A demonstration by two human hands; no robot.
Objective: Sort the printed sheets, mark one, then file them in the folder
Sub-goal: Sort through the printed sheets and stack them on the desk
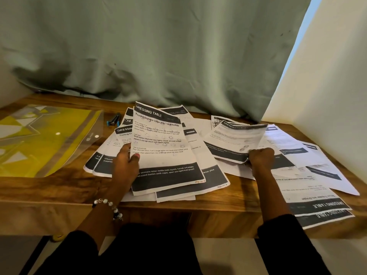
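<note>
The left hand (127, 161) pinched the left edge of a "Dressing Table" sheet (164, 147), tilting it up over a fanned stack (208, 181) at the desk's middle. The right hand (261, 157) gripped the near edge of a blurred, curled sheet (236, 139) above scattered pages (309, 171). A yellow folder (39, 139) lay flat at far left on the wooden desk (59, 187), a blue-and-black marker (114, 120) just beyond it.

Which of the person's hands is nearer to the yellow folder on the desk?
Left. The left hand holds a sheet just right of the yellow folder; the right hand grips another sheet farther right, across the paper pile.
</note>
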